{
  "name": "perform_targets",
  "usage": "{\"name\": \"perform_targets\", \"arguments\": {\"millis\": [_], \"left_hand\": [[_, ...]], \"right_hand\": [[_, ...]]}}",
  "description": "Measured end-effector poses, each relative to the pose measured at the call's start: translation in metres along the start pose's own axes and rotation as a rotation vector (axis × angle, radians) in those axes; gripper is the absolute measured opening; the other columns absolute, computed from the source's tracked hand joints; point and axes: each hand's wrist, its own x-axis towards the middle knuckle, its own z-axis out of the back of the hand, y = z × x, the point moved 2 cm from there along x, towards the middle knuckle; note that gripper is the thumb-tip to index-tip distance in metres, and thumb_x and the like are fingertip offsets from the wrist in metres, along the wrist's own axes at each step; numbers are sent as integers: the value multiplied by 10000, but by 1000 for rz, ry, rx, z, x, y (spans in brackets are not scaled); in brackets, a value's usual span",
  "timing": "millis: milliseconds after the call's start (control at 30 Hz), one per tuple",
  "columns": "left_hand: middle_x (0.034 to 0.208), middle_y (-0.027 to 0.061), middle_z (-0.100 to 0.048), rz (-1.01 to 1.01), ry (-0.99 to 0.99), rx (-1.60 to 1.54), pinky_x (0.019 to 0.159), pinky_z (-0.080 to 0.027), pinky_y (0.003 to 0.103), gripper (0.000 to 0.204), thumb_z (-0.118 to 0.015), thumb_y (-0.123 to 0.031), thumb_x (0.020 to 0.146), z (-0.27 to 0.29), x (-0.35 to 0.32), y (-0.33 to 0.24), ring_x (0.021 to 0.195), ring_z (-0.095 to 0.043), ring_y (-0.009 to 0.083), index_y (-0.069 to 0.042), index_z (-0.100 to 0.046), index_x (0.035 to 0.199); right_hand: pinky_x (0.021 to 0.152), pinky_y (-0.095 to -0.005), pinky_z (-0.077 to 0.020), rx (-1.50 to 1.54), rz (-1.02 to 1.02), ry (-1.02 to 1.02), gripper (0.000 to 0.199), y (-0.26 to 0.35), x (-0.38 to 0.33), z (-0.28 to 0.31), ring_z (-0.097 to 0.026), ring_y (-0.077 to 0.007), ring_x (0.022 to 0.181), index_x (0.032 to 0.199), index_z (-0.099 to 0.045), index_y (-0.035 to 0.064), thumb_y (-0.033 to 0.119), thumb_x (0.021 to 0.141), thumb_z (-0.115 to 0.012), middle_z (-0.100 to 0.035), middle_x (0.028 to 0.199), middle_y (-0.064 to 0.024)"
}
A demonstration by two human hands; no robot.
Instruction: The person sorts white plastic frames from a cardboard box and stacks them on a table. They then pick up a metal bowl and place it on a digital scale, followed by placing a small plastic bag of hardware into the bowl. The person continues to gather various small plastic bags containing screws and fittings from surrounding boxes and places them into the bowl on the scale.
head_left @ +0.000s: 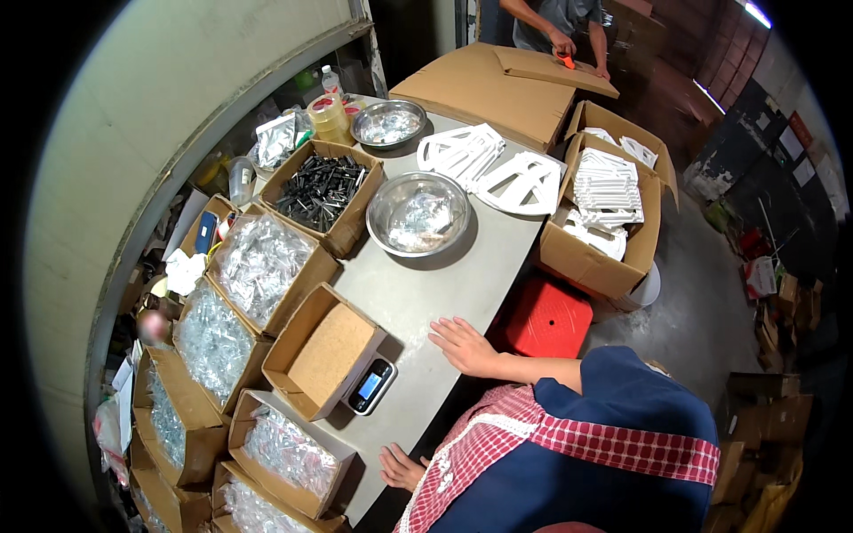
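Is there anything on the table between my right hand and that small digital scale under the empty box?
Nothing visible. The right hand lies flat on bare grey table, and only open tabletop separates it from the scale, which sits under the empty cardboard box.

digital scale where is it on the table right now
In the head view the digital scale sits near the table's front edge, under an empty cardboard box, between the left hand and the right hand.

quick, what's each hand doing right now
Left hand: open, empty, resting at the table edge.
Right hand: open, flat on the table, holding nothing.
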Motion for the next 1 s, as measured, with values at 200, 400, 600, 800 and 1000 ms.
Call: {"name": "perform_targets", "arguments": {"millis": [200, 400, 600, 800, 1000], "left_hand": [[1394, 116, -491, 61, -136, 114, 1108, -247, 484, 490, -269, -378, 1028, 6, 11, -17, 1302, -455, 269, -101, -487, 1368], [1440, 174, -411, 94, -62, 125, 1135, -161, 535, 597, -315, -389, 940, 1, 8, -19, 1385, -337, 325, -27, -411, 1406], [1379, 100, -511, 35, -234, 250, 1099, -273, 498, 480, -313, -400, 1017, -2, 14, -23, 1287, -482, 268, -106, -486, 1354], [1355, 109, -538, 45, -278, 246, 1080, -295, 500, 557, -268, -508, 1022, -4, 16, -23, 1259, -518, 263, -113, -506, 1334], [1309, 141, -534, 62, -220, 282, 1090, -275, 538, 622, -216, -560, 1005, -6, 14, -20, 1256, -487, 293, -87, -510, 1281]], "right_hand": [[1125, -515, -265, 16, 62, 31, 525, -5, -1, 4, -372, -371, 1353, 1377, -448, 14, 139, 878, -558, -400, 1459, -200], [1141, -497, -245, 24, 125, 56, 556, -9, 3, 11, -358, -366, 1367, 1389, -428, -1, 161, 875, -565, -373, 1477, -203], [1156, -487, -215, -2, 141, 76, 567, -13, 2, 10, -331, -354, 1385, 1392, -421, -4, 204, 884, -564, -357, 1487, -203], [1159, -494, -215, 6, 154, 98, 589, -18, 4, 10, -333, -361, 1389, 1407, -407, -13, 223, 889, -559, -355, 1489, -213], [1162, -501, -194, 37, 172, 155, 589, -21, 6, 6, -312, -349, 1399, 1411, -398, 0, 247, 899, -555, -339, 1500, -199]]}}
